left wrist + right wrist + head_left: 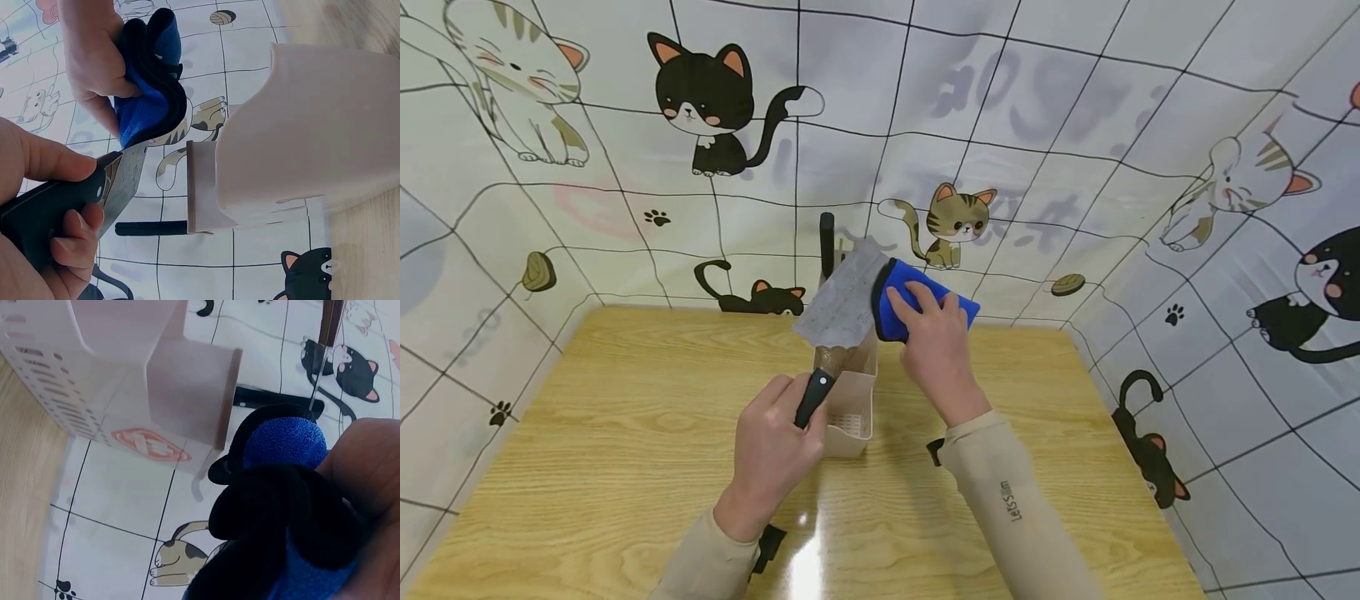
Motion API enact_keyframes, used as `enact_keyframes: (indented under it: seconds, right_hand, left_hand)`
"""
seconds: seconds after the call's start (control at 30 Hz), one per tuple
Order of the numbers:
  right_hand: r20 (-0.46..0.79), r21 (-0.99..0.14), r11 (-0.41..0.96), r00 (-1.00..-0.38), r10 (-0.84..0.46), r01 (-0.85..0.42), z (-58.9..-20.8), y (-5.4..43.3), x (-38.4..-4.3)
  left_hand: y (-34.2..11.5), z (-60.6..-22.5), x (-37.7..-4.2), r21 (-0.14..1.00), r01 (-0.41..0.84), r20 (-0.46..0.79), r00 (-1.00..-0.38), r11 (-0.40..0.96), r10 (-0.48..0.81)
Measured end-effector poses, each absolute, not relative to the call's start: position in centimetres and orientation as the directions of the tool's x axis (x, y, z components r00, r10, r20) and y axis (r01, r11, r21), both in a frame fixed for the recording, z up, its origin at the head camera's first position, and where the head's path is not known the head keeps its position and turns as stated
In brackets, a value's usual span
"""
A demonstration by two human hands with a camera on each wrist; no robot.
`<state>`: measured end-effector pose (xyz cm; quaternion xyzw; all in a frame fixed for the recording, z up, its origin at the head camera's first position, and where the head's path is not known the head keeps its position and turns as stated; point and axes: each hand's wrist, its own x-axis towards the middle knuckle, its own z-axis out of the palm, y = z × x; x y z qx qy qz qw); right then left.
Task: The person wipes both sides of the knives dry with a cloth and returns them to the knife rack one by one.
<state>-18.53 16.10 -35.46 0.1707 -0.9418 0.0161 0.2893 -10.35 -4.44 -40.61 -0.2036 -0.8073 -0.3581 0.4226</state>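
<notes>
My left hand [775, 442] grips the black handle [814, 398] of a cleaver [842, 296]. Its broad grey blade angles up and to the right, over the beige knife holder [850, 387]. In my right hand [942, 354] is a blue cloth [910, 273] with black trim, bunched between thumb and fingers. The cloth's edge [150, 106] meets the blade's upper part in the left wrist view. From the right wrist, the cloth folds [284, 440] cover the blade's far end. Another black handle [827, 242] stands up from the holder's back.
The holder stands on a wood-grain table [625, 433], its front compartment having a slotted base. A white cat-print sheet [850, 158] with black grid lines surrounds the table at the back and sides.
</notes>
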Motion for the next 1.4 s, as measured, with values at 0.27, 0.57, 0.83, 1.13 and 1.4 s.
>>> enact_keyframes:
  seconds: [0.27, 0.57, 0.83, 1.13, 1.4]
  right_hand:
    - [0.504, 0.043, 0.955, -0.819, -0.275, -0.295, -35.1, 16.8, -19.2]
    - [0.57, -0.011, 0.92, -0.758, -0.317, -0.393, -35.7, 15.9, -18.1]
    - [0.616, -0.05, 0.863, -0.695, -0.37, -0.503, -36.6, 14.5, -16.3]
    - [0.648, -0.062, 0.829, -0.654, -0.39, -0.556, -37.6, 13.1, -14.3]
    - [0.661, -0.017, 0.809, -0.614, -0.432, -0.588, -38.3, 12.3, -13.0]
  left_hand:
    - [-4.4, -40.6, -10.1, 0.404, 0.635, 0.826, -0.563, 0.658, 0.036]
    - [-4.5, -40.3, -10.3, 0.462, 0.638, 0.812, -0.583, 0.616, -0.005]
    - [-4.7, -40.2, -10.4, 0.568, 0.606, 0.754, -0.654, 0.558, -0.058]
    - [-4.7, -40.3, -10.3, 0.611, 0.575, 0.715, -0.696, 0.544, -0.067]
    - [-4.8, -40.2, -10.5, 0.632, 0.567, 0.705, -0.703, 0.528, -0.089]
